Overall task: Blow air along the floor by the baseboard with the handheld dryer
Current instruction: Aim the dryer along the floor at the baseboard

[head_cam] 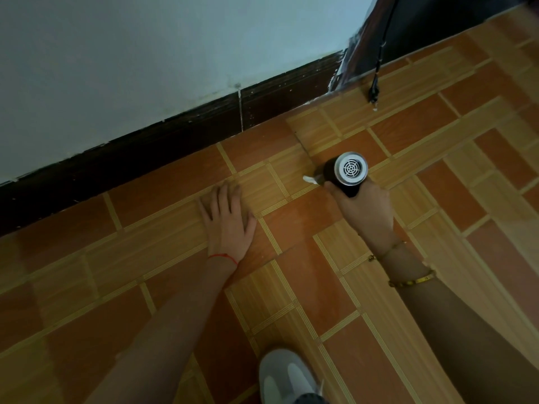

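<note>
My right hand grips the handle of a black handheld dryer, whose silver rear grille faces the camera. Its nozzle points down and away at the orange and tan patterned floor, a short way out from the dark brown baseboard. A small white scrap lies on the floor just left of the dryer. My left hand rests flat on the floor, fingers spread toward the baseboard, holding nothing.
A pale blue wall rises above the baseboard. A black cord with a plug hangs down at the upper right beside a dark doorway or frame. A grey and white shoe sits at the bottom edge.
</note>
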